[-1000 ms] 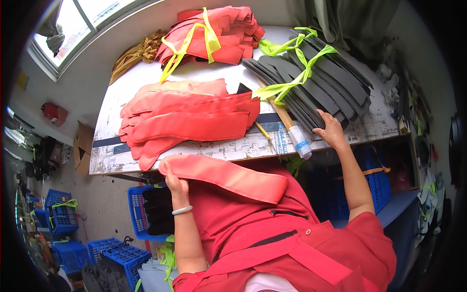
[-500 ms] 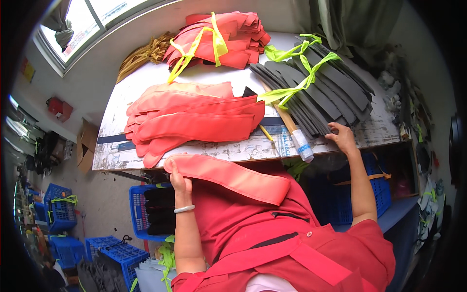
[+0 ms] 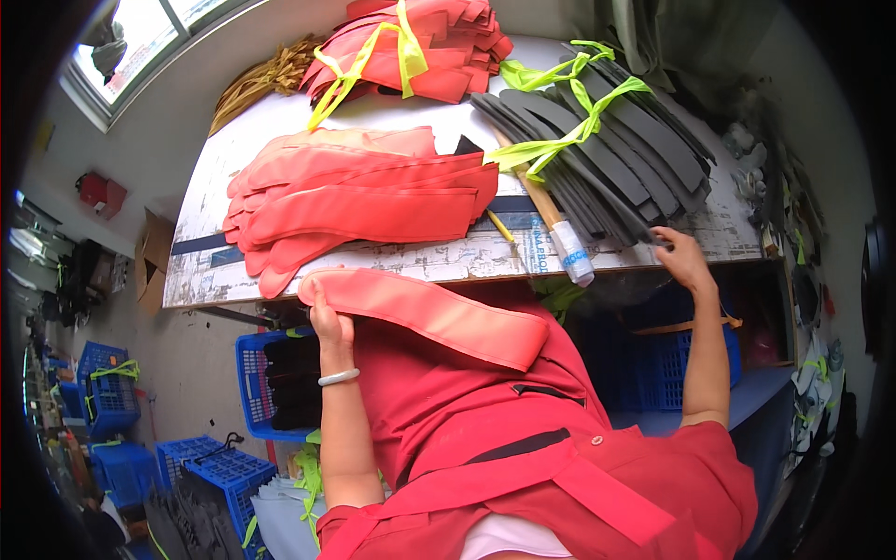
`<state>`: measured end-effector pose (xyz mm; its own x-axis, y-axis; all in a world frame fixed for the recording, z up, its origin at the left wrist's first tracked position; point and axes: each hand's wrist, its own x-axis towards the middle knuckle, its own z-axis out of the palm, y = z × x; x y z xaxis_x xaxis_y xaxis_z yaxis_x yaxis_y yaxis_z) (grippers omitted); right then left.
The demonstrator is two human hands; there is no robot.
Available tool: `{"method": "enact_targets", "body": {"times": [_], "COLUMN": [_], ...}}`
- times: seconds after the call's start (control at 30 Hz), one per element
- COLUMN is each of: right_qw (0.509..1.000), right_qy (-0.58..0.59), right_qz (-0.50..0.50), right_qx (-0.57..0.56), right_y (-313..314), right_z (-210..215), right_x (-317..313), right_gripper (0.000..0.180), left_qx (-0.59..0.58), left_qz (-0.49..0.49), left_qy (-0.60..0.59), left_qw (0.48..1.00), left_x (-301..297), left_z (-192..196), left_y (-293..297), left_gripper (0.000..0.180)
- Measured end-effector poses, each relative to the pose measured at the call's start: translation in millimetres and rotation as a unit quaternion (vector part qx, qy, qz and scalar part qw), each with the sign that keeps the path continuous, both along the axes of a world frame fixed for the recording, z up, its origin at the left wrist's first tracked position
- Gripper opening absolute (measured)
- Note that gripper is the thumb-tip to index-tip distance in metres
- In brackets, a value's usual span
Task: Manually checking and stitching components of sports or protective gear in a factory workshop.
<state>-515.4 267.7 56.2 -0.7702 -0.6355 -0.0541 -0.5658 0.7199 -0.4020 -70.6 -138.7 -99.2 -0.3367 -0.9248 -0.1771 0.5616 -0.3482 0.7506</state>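
Note:
My left hand (image 3: pixel 331 329) grips the rounded end of a coral-red fabric strap piece (image 3: pixel 439 313), which stretches across my lap toward the right. At the table's front edge, my right hand (image 3: pixel 688 261) pinches the near end of a dark grey strip (image 3: pixel 635 230); the fingertips are slightly blurred. That strip belongs to a fanned bundle of grey strips (image 3: pixel 597 140) tied with a yellow-green band (image 3: pixel 569 140). A loose pile of similar red strap pieces (image 3: pixel 364 205) lies on the table in front of my left hand.
Farther back on the worktable (image 3: pixel 201 280) are a tied red bundle (image 3: pixel 411 56) and tan strips (image 3: pixel 266 79). A plastic-wrapped wooden stick (image 3: pixel 551 224) and yellow pencil (image 3: pixel 501 227) lie mid-table. Blue baskets stand below left (image 3: pixel 252 373) and under the table at right (image 3: pixel 681 364).
My right hand has moved right and a little away from the bundle, with a grey strip's end at its fingers. The left hand still holds the red strap piece; the whole view has shifted slightly.

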Motion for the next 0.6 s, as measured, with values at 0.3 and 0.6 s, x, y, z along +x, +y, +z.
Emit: {"method": "enact_targets", "body": {"times": [0.3, 0.6], "right_qw": [0.956, 0.901], "right_qy": [-0.157, -0.291], "right_qz": [0.169, 0.317], "right_qx": [-0.183, 0.059], "right_y": [24, -90], "right_z": [168, -22], "right_x": [140, 173], "right_gripper": [0.040, 0.046], "left_qx": [0.037, 0.021], "left_qz": [0.074, 0.132], "left_qy": [0.063, 0.088], "left_qw": [0.995, 0.987], "left_x": [4, 25], "left_z": [-17, 25], "left_y": [-6, 25], "left_gripper": [0.025, 0.047]}}
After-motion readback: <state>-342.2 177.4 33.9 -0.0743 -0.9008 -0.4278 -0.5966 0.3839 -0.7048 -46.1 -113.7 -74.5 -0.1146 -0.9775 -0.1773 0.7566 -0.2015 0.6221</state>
